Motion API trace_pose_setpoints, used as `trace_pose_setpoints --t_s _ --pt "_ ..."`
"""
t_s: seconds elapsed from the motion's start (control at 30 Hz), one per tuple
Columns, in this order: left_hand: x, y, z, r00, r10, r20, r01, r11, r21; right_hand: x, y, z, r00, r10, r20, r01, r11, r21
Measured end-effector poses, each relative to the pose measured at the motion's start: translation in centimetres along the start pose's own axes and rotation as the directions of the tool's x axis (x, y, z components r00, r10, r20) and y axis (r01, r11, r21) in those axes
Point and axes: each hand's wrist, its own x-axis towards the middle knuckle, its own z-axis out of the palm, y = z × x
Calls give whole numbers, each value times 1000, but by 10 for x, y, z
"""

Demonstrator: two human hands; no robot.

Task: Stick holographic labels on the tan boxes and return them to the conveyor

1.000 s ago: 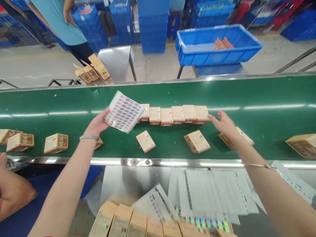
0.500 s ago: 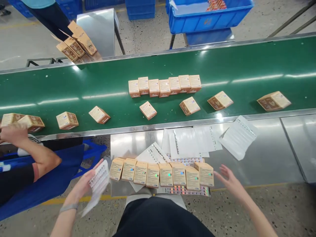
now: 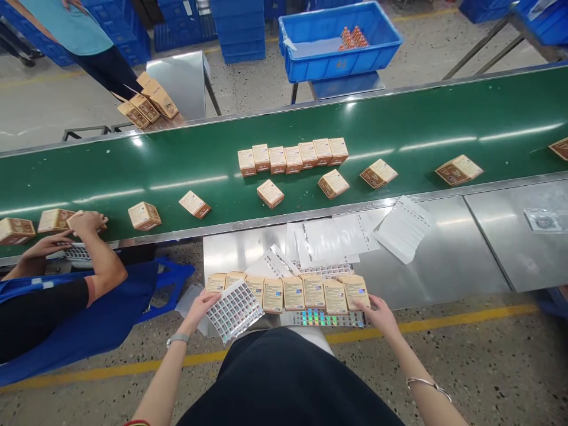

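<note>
My left hand (image 3: 200,309) pinches the corner of a sticker sheet (image 3: 235,312) printed with rows of small squares. The sheet overlaps the left boxes of a row of several tan boxes (image 3: 293,294) standing on the metal table. At the row's right end, my right hand (image 3: 378,312) touches the last box (image 3: 356,291) with its fingers apart. Shiny sticker sheets (image 3: 326,318) lie partly under the row, and white backing sheets (image 3: 331,239) are spread behind it.
Behind the table runs a green conveyor (image 3: 213,142) with a row of boxes (image 3: 293,158) and several single ones. At the left, a co-worker's hands (image 3: 86,222) handle a box. A blue crate (image 3: 339,65) stands beyond the belt.
My left hand has moved right with the sheet, now over the left boxes. My right hand has come in to the row's right end. The camera view has shifted, and the co-worker's hands have moved.
</note>
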Motion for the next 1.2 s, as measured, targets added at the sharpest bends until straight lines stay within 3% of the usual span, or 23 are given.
trace_pose_setpoints --t_s 0.13,0.23,0.4,0.6,0.8,0.97,1.07,1.2 --pt "2 4 2 1000 15 23 -16 999 32 -8 -7 5 995 40 94 -44 998 40" --pt "2 10 4 998 29 55 -31 999 33 -12 -16 13 992 -11 126 1 997 78" --pt "-1 17 8 996 75 55 -76 997 17 -16 -31 16 994 -48 94 39 995 90" --pt "-16 27 8 994 110 -18 -111 994 -19 -14 -51 -13 998 -43 40 41 998 50" --pt "-17 65 -7 967 215 -134 -227 970 -82 0 -93 -47 996 -82 -32 82 997 -10" --pt "0 114 -49 912 304 -276 -349 928 -130 18 -168 -59 991 -119 -54 117 992 -40" --pt "16 147 -95 883 323 -341 -389 910 -144 36 -228 -46 979 -193 -62 191 981 -33" --pt "39 189 -172 849 319 -421 -408 902 -141 72 -313 -5 940 -339 -37 340 941 8"
